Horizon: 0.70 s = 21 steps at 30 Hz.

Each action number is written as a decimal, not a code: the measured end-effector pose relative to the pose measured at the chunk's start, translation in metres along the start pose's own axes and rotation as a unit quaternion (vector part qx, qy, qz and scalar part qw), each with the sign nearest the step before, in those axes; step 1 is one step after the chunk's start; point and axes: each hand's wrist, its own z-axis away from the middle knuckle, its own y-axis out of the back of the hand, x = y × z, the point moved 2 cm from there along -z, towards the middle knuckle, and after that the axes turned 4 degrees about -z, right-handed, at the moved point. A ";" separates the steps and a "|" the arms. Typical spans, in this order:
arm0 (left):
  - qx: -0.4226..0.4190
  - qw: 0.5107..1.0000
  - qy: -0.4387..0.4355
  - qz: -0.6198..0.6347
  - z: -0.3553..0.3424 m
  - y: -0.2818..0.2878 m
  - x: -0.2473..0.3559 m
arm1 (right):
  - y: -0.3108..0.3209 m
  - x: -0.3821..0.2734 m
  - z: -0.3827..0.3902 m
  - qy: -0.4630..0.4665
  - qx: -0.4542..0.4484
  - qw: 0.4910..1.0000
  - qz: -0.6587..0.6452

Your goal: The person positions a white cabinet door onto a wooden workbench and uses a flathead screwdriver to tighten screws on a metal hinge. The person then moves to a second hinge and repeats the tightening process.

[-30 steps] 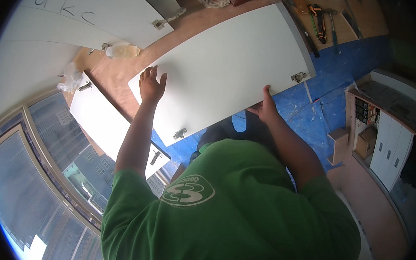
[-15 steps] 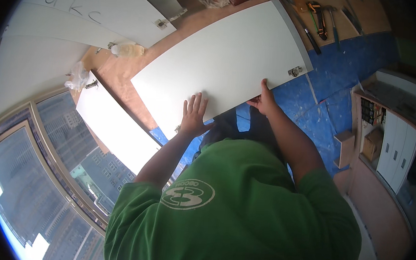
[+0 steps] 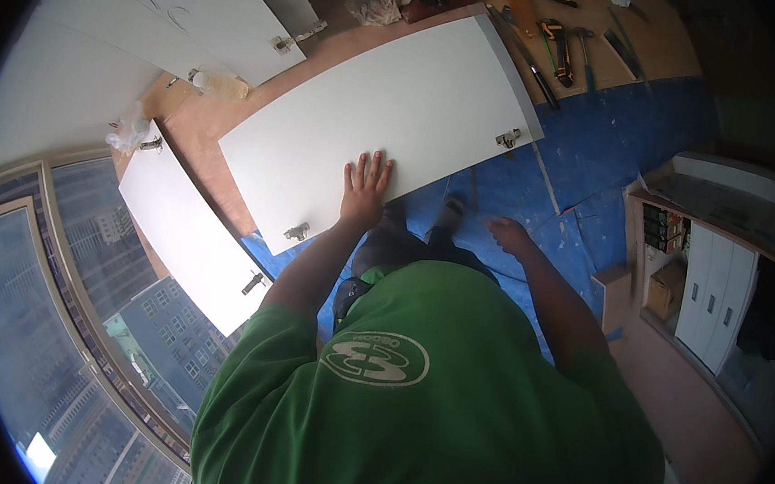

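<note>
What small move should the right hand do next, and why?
Perhaps bring the right hand to the near edge of the white cabinet door, beside the right hinge: only the left hand rests on the door, while the right one hangs apart, above the blue floor covering.

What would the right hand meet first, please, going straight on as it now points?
Likely the near edge of the white panel under the left hand; depth is unclear, and the right hand might pass below.
</note>
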 end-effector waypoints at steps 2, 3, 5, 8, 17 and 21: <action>0.020 1.000 -0.005 0.012 -0.009 -0.002 0.015 | 0.028 0.045 0.016 0.063 0.106 0.992 0.035; 0.031 0.999 0.002 0.012 -0.010 -0.003 0.021 | 0.040 0.066 0.024 0.010 0.101 0.995 -0.001; 0.056 0.998 0.011 0.012 -0.017 -0.002 0.031 | 0.064 0.108 0.040 -0.103 0.093 0.989 -0.046; 0.025 1.000 0.012 -0.011 -0.018 0.010 0.028 | 0.078 0.158 0.074 -0.147 0.111 0.980 -0.070; 0.003 1.000 0.019 0.006 -0.022 0.018 0.017 | 0.079 0.197 0.110 -0.117 0.139 0.979 -0.093; 0.023 0.998 0.031 0.041 -0.028 0.018 0.019 | 0.081 0.180 0.098 -0.059 0.128 0.986 -0.085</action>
